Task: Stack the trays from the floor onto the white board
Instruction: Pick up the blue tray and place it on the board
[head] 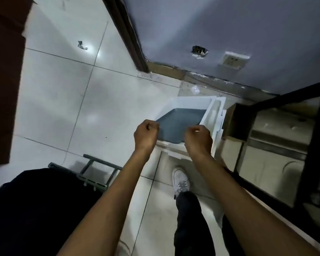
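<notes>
Glossy white floor tiles [63, 98] are spreading wide on the left, running up to a dark brown panel [4, 80] at the far left edge and a dark door frame [126, 34] beside the grey-blue wall [229, 24]. A grey metal rack [92, 170] is lying on the floor by the person's left leg. The left grip [146, 134] is curling inward at the near left corner of a flat grey plastic tray [179, 122]; I cannot tell whether it is pinching the rim. The tray is lying on a white foam board [185, 102] set on the floor near the wall's foot. The right grip [198, 140] is curling likewise at the tray's near right corner, equally unclear. The board's right side is sitting close beside a black-framed glass desk [284, 145].
</notes>
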